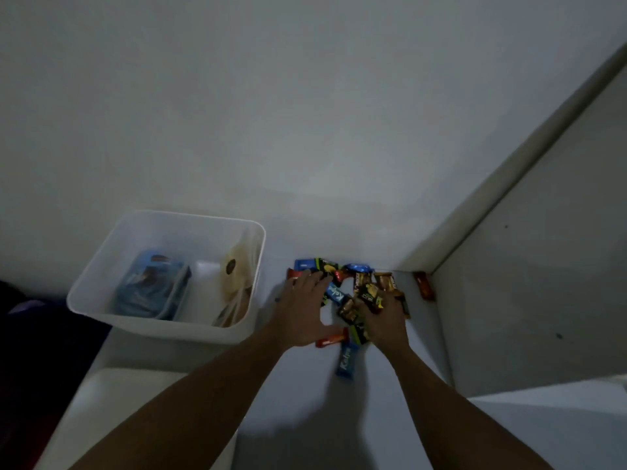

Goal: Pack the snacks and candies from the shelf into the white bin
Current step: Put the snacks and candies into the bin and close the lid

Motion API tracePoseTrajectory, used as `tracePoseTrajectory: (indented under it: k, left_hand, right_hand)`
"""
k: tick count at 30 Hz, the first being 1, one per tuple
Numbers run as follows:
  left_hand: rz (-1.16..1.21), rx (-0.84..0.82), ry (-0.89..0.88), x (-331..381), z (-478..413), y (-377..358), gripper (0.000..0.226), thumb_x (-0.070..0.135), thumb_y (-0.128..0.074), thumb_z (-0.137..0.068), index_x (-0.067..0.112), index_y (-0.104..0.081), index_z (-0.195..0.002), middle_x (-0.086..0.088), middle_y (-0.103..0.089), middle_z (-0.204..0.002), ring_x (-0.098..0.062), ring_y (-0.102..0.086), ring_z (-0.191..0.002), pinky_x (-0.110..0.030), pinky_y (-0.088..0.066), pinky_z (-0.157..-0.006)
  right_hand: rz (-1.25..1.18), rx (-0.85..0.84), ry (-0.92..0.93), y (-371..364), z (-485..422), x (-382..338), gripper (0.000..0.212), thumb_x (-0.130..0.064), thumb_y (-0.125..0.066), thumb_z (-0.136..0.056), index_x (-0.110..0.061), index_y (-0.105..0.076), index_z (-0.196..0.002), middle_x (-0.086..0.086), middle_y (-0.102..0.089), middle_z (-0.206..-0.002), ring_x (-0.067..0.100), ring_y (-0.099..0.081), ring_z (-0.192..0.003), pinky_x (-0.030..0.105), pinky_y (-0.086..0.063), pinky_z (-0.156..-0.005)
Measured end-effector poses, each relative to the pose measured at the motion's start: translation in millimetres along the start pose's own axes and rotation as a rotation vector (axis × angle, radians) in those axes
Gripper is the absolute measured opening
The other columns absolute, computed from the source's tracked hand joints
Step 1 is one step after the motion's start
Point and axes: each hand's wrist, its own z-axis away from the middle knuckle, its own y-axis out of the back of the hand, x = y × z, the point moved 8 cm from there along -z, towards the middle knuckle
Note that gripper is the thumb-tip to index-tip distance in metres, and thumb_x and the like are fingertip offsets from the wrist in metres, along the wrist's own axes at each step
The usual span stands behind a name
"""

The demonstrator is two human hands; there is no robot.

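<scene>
White shelf (305, 418) holds candies (353, 293), white bin (101, 293).

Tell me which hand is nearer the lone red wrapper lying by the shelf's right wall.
Right. The right hand, gripping snack packets, sits just left of the red wrapper; the left hand lies farther left, across the candy pile beside the white plastic bin.

arms: two, bare to past elbow | sleeves: none seen | left wrist (277, 299): small dark mark
</scene>
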Motion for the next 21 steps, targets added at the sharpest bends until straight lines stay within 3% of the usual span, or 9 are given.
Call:
tracePoseTrajectory:
  k: [3, 6, 8, 13, 17, 21]
  left_hand:
    - [-0.084, -0.137, 0.052, -3.2, 1.6, -48.2, 0.131, 0.09, -0.057, -0.053, 0.023, -0.007, -0.154, -0.003, -0.008, -0.163, -0.03, -0.003, -0.149, -0.059, -0.006, -0.118]
    - [-0.104, -0.183, 0.126, -12.7, -2.0, -78.3, 0.147, 0.093, -0.06, -0.039, 0.027, 0.005, -0.153, -0.003, 0.005, -0.163, -0.033, 0.008, -0.149, -0.068, 0.0, -0.114]
    - [-0.115, -0.19, 0.159, -20.1, -5.7, -89.2, 0.154, 0.099, -0.053, -0.03, 0.03, 0.01, -0.152, -0.003, 0.012, -0.163, -0.035, 0.014, -0.148, -0.071, 0.009, -0.108]
    - [-0.179, -0.219, 0.164, -30.7, -23.1, -105.5, 0.159, 0.099, -0.052, -0.025, 0.033, 0.019, -0.15, -0.001, 0.026, -0.16, -0.04, 0.024, -0.143, -0.08, 0.007, -0.102]
    - [-0.226, -0.216, 0.135, -38.0, -44.3, -119.0, 0.145, 0.095, -0.055, -0.04, 0.032, 0.012, -0.153, -0.008, 0.013, -0.162, -0.044, 0.016, -0.145, -0.08, -0.012, -0.103]
    - [-0.221, -0.237, 0.108, -47.3, -50.7, -130.8, 0.145, 0.1, -0.05, -0.034, 0.038, 0.007, -0.152, -0.008, 0.004, -0.162, -0.045, 0.007, -0.146, -0.081, -0.001, -0.102]
  right_hand:
    - [0.238, -0.096, 0.048, 5.5, 8.4, 31.2, 0.106, -0.077, -0.067, -0.059, -0.029, -0.029, -0.147, 0.001, -0.03, -0.15, 0.026, -0.03, -0.139, 0.056, -0.031, -0.112]
    - [0.507, -0.225, 0.171, -4.3, 9.6, 49.2, 0.14, -0.099, -0.05, -0.042, -0.033, 0.003, -0.154, -0.005, 0.011, -0.162, 0.026, 0.008, -0.15, 0.067, -0.002, -0.113]
    - [0.613, -0.279, 0.247, -16.4, 3.8, 55.8, 0.143, -0.102, -0.045, -0.039, -0.037, 0.014, -0.152, -0.003, 0.022, -0.161, 0.03, 0.021, -0.148, 0.071, 0.004, -0.112]
    - [0.806, -0.419, 0.362, -36.8, -24.4, 66.8, 0.14, -0.099, -0.047, -0.042, -0.043, 0.029, -0.145, -0.003, 0.037, -0.155, 0.037, 0.037, -0.14, 0.076, 0.01, -0.105]
    - [0.85, -0.43, 0.396, -37.5, -52.4, 71.2, 0.141, -0.099, -0.046, -0.039, -0.044, 0.029, -0.144, 0.001, 0.034, -0.157, 0.041, 0.036, -0.139, 0.078, 0.013, -0.102]
    - [0.807, -0.482, 0.455, -44.8, -70.8, 66.8, 0.134, -0.094, -0.056, -0.046, -0.048, 0.019, -0.147, -0.002, 0.029, -0.159, 0.039, 0.035, -0.14, 0.078, 0.013, -0.103]
